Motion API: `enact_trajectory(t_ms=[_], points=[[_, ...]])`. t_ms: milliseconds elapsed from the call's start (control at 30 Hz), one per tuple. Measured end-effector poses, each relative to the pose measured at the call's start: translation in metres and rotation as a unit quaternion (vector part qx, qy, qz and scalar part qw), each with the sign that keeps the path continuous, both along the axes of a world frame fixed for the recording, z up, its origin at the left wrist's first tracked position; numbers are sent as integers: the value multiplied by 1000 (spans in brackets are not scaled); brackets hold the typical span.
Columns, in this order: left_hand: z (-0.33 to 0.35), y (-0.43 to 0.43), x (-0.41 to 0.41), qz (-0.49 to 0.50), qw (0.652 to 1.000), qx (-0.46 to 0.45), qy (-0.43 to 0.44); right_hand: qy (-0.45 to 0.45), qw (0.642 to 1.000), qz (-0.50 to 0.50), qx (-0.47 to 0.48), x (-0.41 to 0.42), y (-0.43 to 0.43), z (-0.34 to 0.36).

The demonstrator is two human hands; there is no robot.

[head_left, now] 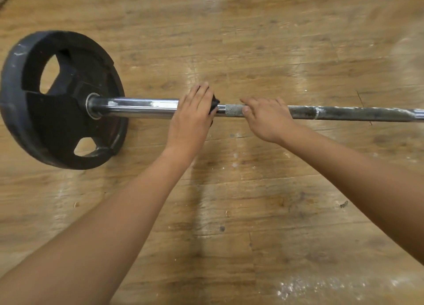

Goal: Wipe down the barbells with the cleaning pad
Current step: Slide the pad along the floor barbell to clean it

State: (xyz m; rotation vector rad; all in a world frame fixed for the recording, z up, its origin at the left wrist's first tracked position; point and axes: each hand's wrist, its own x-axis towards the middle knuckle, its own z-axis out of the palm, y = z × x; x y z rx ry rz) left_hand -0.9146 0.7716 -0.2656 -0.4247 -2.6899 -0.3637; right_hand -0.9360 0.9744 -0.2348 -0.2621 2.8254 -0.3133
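Observation:
A barbell [140,107] lies across a wooden floor, its chrome sleeve carrying a black weight plate [59,98] at the left. Its shaft [355,114] runs off to the right, dark and smeared with white. My left hand [190,116] lies over the inner end of the sleeve and presses a dark cleaning pad [214,105] onto the bar; only a corner of the pad shows past the fingers. My right hand [268,119] rests on the knurled part of the shaft just right of the pad, fingers draped over the bar.
The wooden floor [229,213] surrounds the bar on all sides, scuffed and dusted with white chalk marks, most at the lower right [321,286]. Small bits of debris lie on it. The plate stands upright on the floor at the left.

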Motion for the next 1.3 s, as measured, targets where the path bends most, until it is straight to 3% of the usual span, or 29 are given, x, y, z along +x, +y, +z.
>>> enact_trajectory(t_ms=[67, 133, 233, 400, 634, 800, 1101, 1301], points=[[10, 7, -8, 40, 996, 49, -60, 1, 1000, 6, 0, -1, 0, 2], [9, 16, -2, 63, 995, 55, -52, -2, 1000, 14, -9, -1, 2, 4], [2, 10, 11, 31, 999, -17, -13, 24, 999, 21, -43, 9, 16, 1], [13, 9, 11, 0, 995, -101, -27, 142, 990, -15, -16, 46, 70, -16], [-3, 43, 16, 3, 979, -205, -5, 157, 987, -28, -27, 47, 71, -25], [-1, 53, 13, 12, 979, -192, -66, 153, 988, -16, -21, 47, 74, -26], [-3, 54, 35, 4, 990, -122, -76, 160, 986, -31, -27, 48, 70, -28], [7, 65, 25, 22, 989, -65, -133, 149, 988, -25, -21, 46, 72, -27]])
